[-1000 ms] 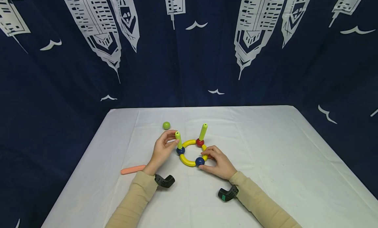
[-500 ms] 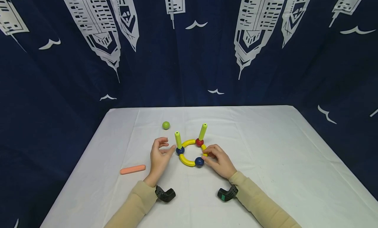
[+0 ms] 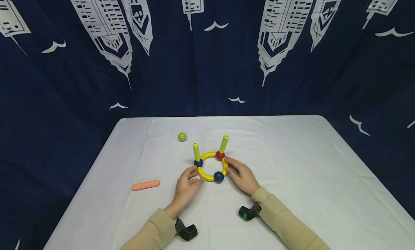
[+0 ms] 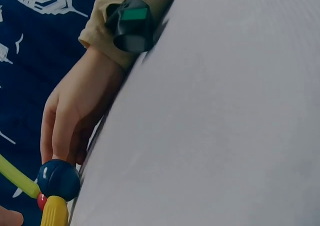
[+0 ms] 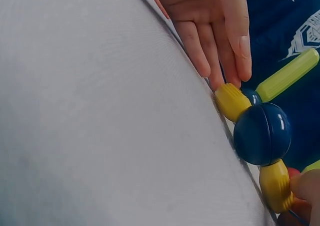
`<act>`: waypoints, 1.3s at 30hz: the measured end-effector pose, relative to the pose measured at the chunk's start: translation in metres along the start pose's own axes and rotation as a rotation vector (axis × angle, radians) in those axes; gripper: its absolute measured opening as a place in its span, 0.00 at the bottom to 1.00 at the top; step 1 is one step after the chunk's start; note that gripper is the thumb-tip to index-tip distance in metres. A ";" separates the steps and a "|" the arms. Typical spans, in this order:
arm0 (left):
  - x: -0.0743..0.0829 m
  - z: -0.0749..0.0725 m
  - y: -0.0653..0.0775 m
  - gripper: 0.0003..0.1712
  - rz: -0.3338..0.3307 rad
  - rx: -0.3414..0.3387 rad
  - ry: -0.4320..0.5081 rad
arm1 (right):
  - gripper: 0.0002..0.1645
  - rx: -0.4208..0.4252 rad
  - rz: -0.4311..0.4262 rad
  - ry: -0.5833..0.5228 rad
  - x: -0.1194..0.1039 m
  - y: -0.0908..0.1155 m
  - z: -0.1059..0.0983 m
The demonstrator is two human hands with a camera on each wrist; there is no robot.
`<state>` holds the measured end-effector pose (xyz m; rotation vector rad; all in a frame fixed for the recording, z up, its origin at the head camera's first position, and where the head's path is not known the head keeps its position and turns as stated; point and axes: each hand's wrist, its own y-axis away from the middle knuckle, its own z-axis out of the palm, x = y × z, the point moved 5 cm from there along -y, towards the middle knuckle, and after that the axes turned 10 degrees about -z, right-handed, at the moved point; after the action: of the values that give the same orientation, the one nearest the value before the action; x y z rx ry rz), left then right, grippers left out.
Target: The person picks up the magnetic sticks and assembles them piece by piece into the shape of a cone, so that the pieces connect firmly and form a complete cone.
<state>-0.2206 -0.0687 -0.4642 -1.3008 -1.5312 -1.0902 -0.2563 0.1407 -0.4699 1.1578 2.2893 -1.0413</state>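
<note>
Curved yellow sticks (image 3: 205, 176) joined by a red ball (image 3: 220, 155), a blue ball (image 3: 198, 163) and a nearer blue ball (image 3: 218, 177) form a ring on the table. Lime-green sticks (image 3: 196, 151) stand up from the red ball and the left blue ball. My left hand (image 3: 187, 188) lies along the ring's front left, its extended fingertips at the outer side of a yellow stick. On the right, my right hand (image 3: 244, 177) touches the outer side of another yellow stick (image 5: 276, 186) with finger and thumb tips. Its other fingers are partly hidden.
A lone green ball (image 3: 182, 137) lies behind the ring to the left. An orange stick (image 3: 146, 185) lies left of my left hand. The white-covered table (image 3: 291, 152) ends at a dark blue patterned curtain (image 3: 207, 73).
My left hand has let go of the left lime-green stick, drawn back, then come to the ring's front left. My right thumb has moved off the near blue ball, and the fingers now lie outside the ring.
</note>
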 end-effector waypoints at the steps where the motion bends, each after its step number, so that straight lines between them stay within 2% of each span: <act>1: 0.000 0.000 -0.001 0.29 0.001 -0.002 0.006 | 0.23 0.004 -0.002 0.000 0.000 0.000 0.000; 9: -0.003 -0.002 -0.013 0.27 0.007 -0.020 0.056 | 0.18 0.068 -0.003 -0.020 -0.003 -0.001 -0.005; 14: -0.004 -0.004 -0.020 0.27 0.023 -0.036 0.045 | 0.16 0.098 0.051 -0.039 -0.001 -0.001 -0.006; 22: -0.005 -0.005 -0.031 0.28 0.053 -0.083 0.055 | 0.23 0.138 0.128 0.001 0.004 0.001 -0.009; 32: -0.008 -0.003 -0.046 0.28 0.056 -0.114 0.031 | 0.32 0.103 0.110 -0.022 0.003 0.001 -0.007; 39: -0.007 -0.001 -0.056 0.30 0.053 -0.120 0.057 | 0.28 0.130 0.120 -0.023 0.006 0.001 -0.006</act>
<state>-0.2747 -0.0763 -0.4763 -1.3717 -1.3995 -1.1902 -0.2588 0.1494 -0.4700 1.3101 2.1325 -1.1656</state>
